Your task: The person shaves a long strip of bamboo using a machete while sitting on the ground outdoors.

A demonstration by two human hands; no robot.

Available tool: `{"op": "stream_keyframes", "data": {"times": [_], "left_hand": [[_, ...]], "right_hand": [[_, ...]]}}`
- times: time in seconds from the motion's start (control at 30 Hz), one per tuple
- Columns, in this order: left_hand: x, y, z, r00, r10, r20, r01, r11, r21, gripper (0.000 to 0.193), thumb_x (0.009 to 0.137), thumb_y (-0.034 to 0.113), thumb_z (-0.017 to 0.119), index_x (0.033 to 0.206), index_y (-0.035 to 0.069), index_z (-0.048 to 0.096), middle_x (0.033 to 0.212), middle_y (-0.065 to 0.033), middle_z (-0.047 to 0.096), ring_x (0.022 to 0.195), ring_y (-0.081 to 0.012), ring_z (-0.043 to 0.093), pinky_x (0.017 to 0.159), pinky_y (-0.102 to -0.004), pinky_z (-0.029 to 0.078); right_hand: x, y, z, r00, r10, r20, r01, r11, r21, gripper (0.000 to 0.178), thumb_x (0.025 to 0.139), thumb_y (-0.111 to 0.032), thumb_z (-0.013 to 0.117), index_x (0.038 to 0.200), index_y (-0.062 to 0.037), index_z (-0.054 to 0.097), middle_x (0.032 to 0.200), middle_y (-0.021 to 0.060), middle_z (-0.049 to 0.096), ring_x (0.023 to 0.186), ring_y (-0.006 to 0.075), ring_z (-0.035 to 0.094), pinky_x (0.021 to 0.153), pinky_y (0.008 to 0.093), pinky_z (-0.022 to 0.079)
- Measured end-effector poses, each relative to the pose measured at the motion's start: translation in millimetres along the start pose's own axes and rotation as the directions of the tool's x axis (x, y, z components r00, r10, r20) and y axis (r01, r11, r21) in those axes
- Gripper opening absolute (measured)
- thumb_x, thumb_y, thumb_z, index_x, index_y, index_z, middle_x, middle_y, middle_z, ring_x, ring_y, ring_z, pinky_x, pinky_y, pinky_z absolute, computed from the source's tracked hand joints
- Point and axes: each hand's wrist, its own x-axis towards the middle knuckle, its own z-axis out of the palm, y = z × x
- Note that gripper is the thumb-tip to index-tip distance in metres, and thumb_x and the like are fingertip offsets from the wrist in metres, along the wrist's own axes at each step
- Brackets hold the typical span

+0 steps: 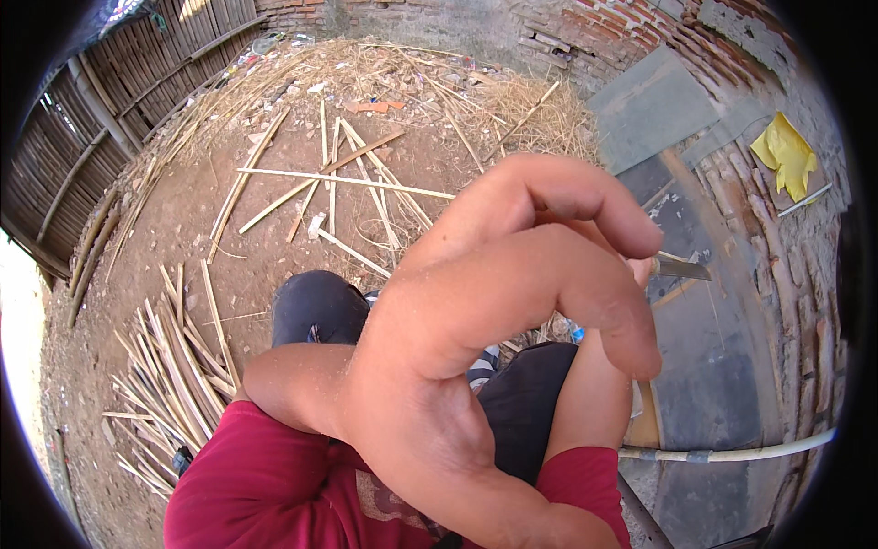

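My left hand (pixel 485 302) is raised very close and fills the middle of the view. Its fingers curl loosely, the thumb stands well apart from them, and nothing shows in its grasp. Behind it, mostly hidden, is my right hand (pixel 643 270), with the bare forearm rising from a dark red sleeve. A knife (pixel 684 270) juts out to the right from that hand, its short dark blade showing past the fingers. Most of the grip is covered by my left hand.
Split bamboo strips (pixel 169 366) lie heaped at the left; more strips (pixel 334 183) cross on the dirt ahead. Dark flat sheets (pixel 704 384) cover the right side, with a pale pole (pixel 741 453) across them. A yellow wrapper (pixel 786 157) rests by the brick wall (pixel 631 37).
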Motion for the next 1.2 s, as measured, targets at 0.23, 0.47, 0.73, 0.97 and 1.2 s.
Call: {"op": "stream_keyframes", "data": {"times": [0.23, 0.47, 0.73, 0.97, 1.2], "left_hand": [[-1.9, 2.1, -0.2, 0.998, -0.037, 0.043, 0.039, 0.997, -0.061, 0.075, 0.065, 0.049, 0.093, 0.117, 0.005, 0.061, 0.135, -0.0176, 0.052, 0.117, -0.0285, 0.061, 0.093, -0.0393, 0.053], [-0.1, 1.2, -11.1, 0.995, -0.059, 0.075, 0.069, 0.987, -0.144, 0.077, 0.06, 0.05, 0.095, 0.115, 0.006, 0.063, 0.132, -0.0163, 0.054, 0.115, -0.0271, 0.061, 0.093, -0.0387, 0.052], [-2.6, 9.7, -12.4, 0.989, -0.094, 0.115, 0.117, 0.97, -0.215, 0.08, 0.055, 0.05, 0.097, 0.112, 0.006, 0.064, 0.127, -0.0149, 0.056, 0.113, -0.0254, 0.061, 0.092, -0.0379, 0.051], [4.2, -24.7, -16.2, 0.948, -0.301, 0.102, 0.3, 0.953, 0.03, 0.082, 0.05, 0.051, 0.099, 0.11, 0.006, 0.066, 0.124, -0.0137, 0.058, 0.111, -0.0239, 0.062, 0.091, -0.0372, 0.05], [-33.8, -98.5, -7.2, 0.692, -0.705, 0.158, 0.159, 0.361, 0.919, 0.072, 0.074, 0.051, 0.083, 0.127, 0.008, 0.059, 0.121, -0.0163, 0.063, 0.111, -0.0389, 0.063, 0.09, -0.0478, 0.052]], "right_hand": [[-6.6, 5.2, 4.0, 1.0, -0.027, -0.014, 0.026, 0.998, -0.058, 0.019, 0.099, -0.025, 0.067, 0.092, -0.0083, 0.061, 0.068, -0.0041, 0.046, 0.066, 0.0107, 0.047, 0.068, 0.0273, 0.045], [8.6, 14.2, 2.5, 0.999, -0.001, 0.042, 0.001, 1.0, -0.003, 0.018, 0.099, -0.023, 0.068, 0.093, -0.0072, 0.061, 0.067, -0.0037, 0.046, 0.064, 0.0109, 0.046, 0.065, 0.0286, 0.045], [-12.0, 13.1, 16.7, 0.997, -0.048, 0.053, 0.05, 0.998, -0.031, 0.018, 0.1, -0.02, 0.067, 0.098, -0.0039, 0.061, 0.07, -0.0023, 0.047, 0.065, 0.0106, 0.047, 0.064, 0.0279, 0.046], [-21.4, 17.5, 16.6, 0.985, -0.06, 0.16, 0.066, 0.997, -0.034, 0.018, 0.1, -0.019, 0.066, 0.099, -0.0019, 0.06, 0.073, -0.0018, 0.047, 0.065, 0.0097, 0.047, 0.06, 0.0271, 0.046], [-52.5, 30.1, 32.2, 0.951, -0.101, 0.293, 0.103, 0.995, 0.008, 0.016, 0.099, -0.017, 0.067, 0.096, -0.0029, 0.06, 0.076, -0.0003, 0.052, 0.064, 0.0086, 0.048, 0.058, 0.0244, 0.044]]}}
